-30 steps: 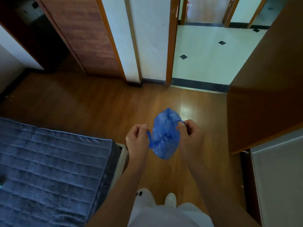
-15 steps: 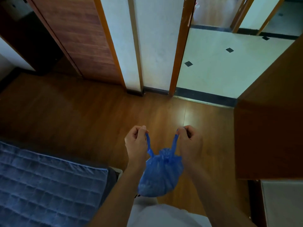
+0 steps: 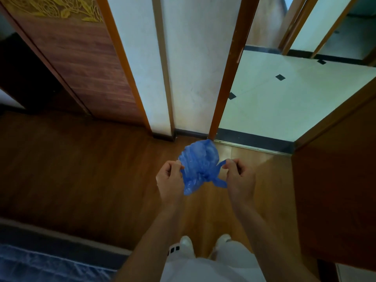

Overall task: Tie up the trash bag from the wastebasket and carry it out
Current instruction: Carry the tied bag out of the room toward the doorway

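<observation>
A small blue plastic trash bag [image 3: 198, 162] hangs in the air between my two hands, above the wooden floor. Its body bulges upward and away from me, and its neck is gathered into a bunch low in the middle. My left hand [image 3: 169, 180] pinches one blue strap at the bag's left side. My right hand [image 3: 240, 177] pinches the other strap at the right, with a loose blue end trailing below it. No wastebasket is in view.
An open doorway [image 3: 284, 102] with a pale tiled floor lies ahead to the right, past a dark threshold strip [image 3: 252, 140]. A brown wooden door [image 3: 335, 180] stands open on the right. A wardrobe panel [image 3: 85, 64] is at the left, a blue quilted bed [image 3: 50, 265] at bottom left.
The bag, which hung below my hands half a second ago, has swung up and over between them. I have stepped closer to the doorway, and the bed has slid down out of most of the view.
</observation>
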Demonstrator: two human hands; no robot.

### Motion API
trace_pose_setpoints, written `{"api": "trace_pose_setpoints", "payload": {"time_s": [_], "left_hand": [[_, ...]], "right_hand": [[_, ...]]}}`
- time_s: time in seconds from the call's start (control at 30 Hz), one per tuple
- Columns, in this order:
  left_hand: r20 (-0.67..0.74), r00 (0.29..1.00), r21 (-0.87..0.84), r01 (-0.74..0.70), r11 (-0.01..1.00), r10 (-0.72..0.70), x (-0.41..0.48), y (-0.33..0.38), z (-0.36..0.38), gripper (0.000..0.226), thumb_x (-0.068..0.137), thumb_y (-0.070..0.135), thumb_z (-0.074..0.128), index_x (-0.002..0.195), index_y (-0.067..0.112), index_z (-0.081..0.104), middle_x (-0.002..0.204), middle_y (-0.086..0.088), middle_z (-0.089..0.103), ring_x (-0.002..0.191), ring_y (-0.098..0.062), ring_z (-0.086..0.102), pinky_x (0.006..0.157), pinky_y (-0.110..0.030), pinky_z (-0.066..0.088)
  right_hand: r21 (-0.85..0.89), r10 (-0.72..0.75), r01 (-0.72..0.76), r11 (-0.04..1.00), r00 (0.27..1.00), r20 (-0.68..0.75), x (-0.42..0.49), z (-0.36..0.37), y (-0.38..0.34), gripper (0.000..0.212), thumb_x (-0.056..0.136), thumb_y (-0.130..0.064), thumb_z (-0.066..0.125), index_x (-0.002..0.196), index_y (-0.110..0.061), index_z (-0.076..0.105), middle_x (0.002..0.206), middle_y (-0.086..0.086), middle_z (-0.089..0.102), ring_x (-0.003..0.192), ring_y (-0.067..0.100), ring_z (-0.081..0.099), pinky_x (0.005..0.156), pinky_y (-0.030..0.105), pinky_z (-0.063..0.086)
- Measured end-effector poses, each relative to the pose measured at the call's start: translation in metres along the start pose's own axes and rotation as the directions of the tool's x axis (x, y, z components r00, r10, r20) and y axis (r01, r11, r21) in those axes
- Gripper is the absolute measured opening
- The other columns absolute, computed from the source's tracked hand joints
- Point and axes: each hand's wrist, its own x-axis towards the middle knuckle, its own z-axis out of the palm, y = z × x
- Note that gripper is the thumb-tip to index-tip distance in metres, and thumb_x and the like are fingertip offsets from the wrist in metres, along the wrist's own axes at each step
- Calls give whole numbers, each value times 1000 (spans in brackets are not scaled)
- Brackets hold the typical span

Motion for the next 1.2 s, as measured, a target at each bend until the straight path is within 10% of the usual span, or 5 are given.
{"api": "trace_pose_setpoints", "payload": {"time_s": [0.53,0.73,1.2], "left_hand": [[-117,989,72,98,993,-89,184,18,138,42,97,15,55,56,26,58,49,9,44,50,-12,38,51,-30,31],[-231,968,110,125,986,-97,254,28,205,26,80,39,56,58,25,60,47,8,45,53,-19,39,60,-41,33],[-168,983,68,88,994,-76,344,46,250,22,99,19,54,78,18,61,51,9,47,47,-9,38,45,-26,34]], "right_hand": [[-5,126,-126,992,983,131,250,67,-4,33,96,-16,56,63,-19,59,44,-13,47,44,3,40,48,22,35],[-8,121,-122,993,972,201,343,87,-12,28,96,-11,55,72,-1,62,61,2,52,55,2,48,58,25,40],[-34,33,-25,999,964,262,449,125,-15,23,101,-21,52,82,-14,62,68,1,56,60,6,52,57,23,44]]}}
